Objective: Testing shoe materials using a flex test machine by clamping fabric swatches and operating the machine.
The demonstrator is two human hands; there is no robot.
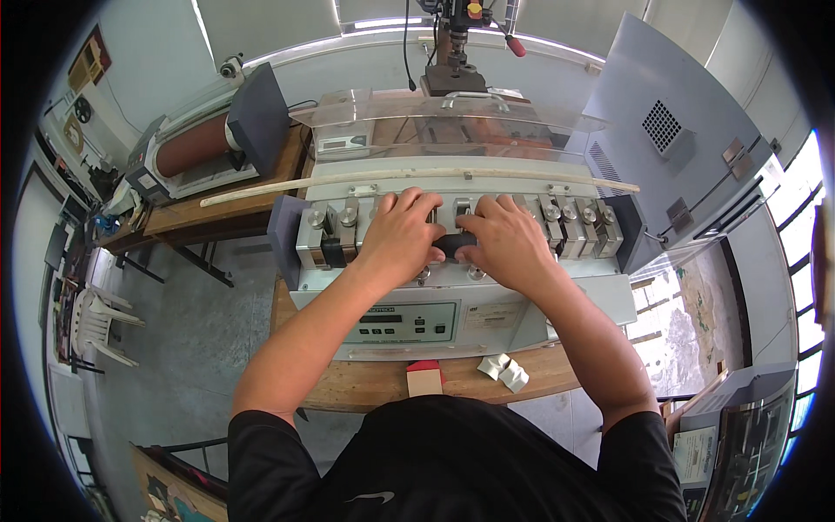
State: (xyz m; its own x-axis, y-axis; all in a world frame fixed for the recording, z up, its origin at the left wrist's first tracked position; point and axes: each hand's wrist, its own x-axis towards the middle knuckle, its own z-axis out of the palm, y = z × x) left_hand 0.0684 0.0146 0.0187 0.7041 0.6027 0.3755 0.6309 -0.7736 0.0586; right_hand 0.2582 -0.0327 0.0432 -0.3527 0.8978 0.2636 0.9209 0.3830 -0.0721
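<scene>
Both hands are at the middle of a bench-top testing machine (500,317) with a row of metal clamps (348,228) along its top. Between them a short black strip (454,244), which looks flexible, bows toward me. My left hand (396,233) has its thumb and fingers closed on the strip's left end, fingertips resting by a clamp. My right hand (506,239) grips the right end the same way, thumb at the front. The strip's ends and the clamps right under my fingers are hidden. Another dark strip (334,252) sits at the left clamps.
A long pale wooden stick (400,176) lies across the machine behind my hands, before a raised clear cover (470,109). White crumpled pieces (504,372) and a small red-and-tan box (424,380) lie on the wooden bench's near edge. Left stands a roller machine (196,143).
</scene>
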